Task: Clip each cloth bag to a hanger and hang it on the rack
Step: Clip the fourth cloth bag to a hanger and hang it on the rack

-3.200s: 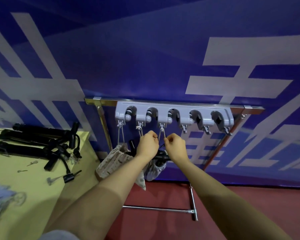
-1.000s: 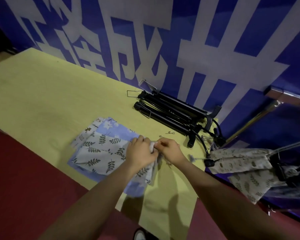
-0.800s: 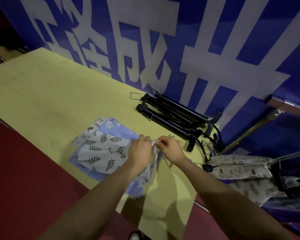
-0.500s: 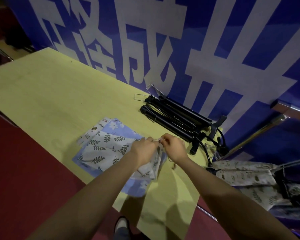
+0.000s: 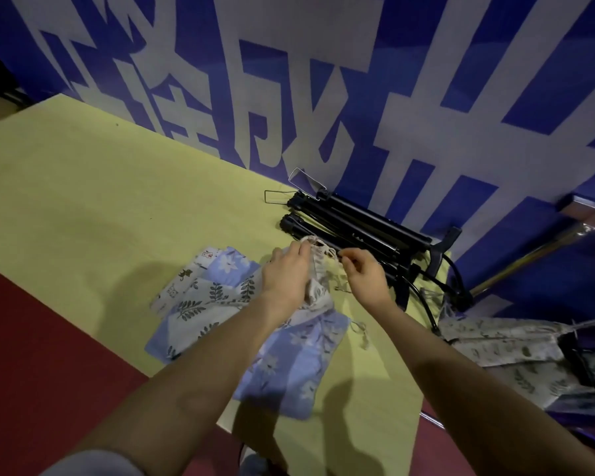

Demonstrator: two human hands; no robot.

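1. While both hands worked at the mouth of the top bag [image 5: 318, 286], the left hand [image 5: 284, 273] gripped its gathered neck and the right hand [image 5: 364, 274] pinched the drawstring [image 5: 325, 250] just beside it, fingers curled narrow.
2. That bag sat partly lifted off the pile [image 5: 220, 304] on the yellow table [image 5: 100, 187], its mouth up at the fingers and its body trailing down toward the person.
3. And the key relation: the black hangers [image 5: 354, 228] lay just beyond the hands, up and to the right, their long axis running from upper left to lower right along the banner [image 5: 426, 97].
4. The right hand was the nearer one to them, almost over the closest bar; the left, it seemed, would keep the bag.
5. Nothing was clipped yet on this bag, so the step in hand looked like readying the string or the mouth for a hanger.
6. Off the table's right edge, bags already hung [image 5: 516, 341] showed that part of the job was done.
7. As for what held what: the pile still had several flat bags, leaf print over blue floral [image 5: 282, 365], and whether any bag held something inside could not be told.
8. A loose cord end [image 5: 359, 333] trailed on the table from the blue bag, a possible snag when the top one comes away.
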